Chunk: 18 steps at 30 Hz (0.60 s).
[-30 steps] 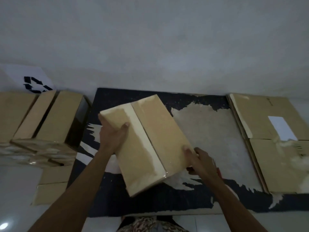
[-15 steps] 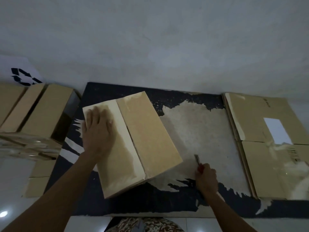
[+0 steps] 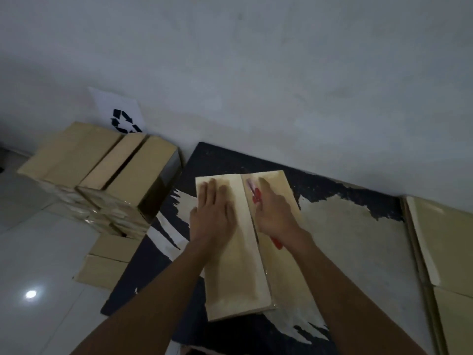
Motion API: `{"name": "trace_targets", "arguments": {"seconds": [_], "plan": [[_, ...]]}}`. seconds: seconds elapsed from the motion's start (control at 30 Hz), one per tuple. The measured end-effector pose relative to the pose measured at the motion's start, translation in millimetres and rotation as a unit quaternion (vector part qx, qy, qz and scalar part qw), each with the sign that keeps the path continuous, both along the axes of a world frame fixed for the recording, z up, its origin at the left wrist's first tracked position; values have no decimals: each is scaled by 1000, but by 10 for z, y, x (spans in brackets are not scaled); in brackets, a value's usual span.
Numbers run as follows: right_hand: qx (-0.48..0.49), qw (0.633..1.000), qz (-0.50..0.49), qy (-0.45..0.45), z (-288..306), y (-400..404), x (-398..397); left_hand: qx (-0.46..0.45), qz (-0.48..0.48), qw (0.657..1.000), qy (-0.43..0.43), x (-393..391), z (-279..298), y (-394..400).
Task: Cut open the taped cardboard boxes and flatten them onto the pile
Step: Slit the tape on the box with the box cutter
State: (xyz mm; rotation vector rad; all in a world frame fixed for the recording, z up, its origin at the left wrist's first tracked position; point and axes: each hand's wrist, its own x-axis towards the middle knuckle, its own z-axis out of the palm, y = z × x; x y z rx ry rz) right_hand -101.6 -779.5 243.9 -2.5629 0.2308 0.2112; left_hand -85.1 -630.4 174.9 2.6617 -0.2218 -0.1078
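A taped cardboard box [image 3: 235,267] lies lengthwise on the worn black mat [image 3: 340,242], its taped centre seam running away from me. My left hand [image 3: 213,208] presses flat on the box's left half with straight fingers. My right hand [image 3: 272,208] grips a red box cutter [image 3: 256,196], whose tip sits on the seam near the far end of the box. The cutter's rear end shows red below my wrist. A pile of flattened boxes [image 3: 450,247] lies at the right edge of the mat.
Several taped boxes [image 3: 102,170] are stacked at the left against the wall, beside a white recycling sign [image 3: 122,116]. A flat cardboard piece [image 3: 107,262] lies on the white tile floor in front of the stack. A grey wall rises behind the mat.
The box has been turned so it lies lengthwise away from me. My right hand lifted the cutter off the mat and set it on the seam. My left hand stays pressed on the box.
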Motion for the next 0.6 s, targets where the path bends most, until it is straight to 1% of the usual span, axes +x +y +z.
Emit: {"name": "trace_targets", "arguments": {"seconds": [0.1,0.2,0.33,0.6], "plan": [[-37,999,-14,34,-97,229,111,1,1,1000,0,-1,-3,-4],[-65,997,-26,38,-115,267,168,-8,2,1000,5,14,12,-2],[-90,995,-22,39,-103,291,258,-14,8,1000,12,48,19,-7],[-137,987,0,84,30,411,384,-10,11,1000,24,85,3,-4]]}}
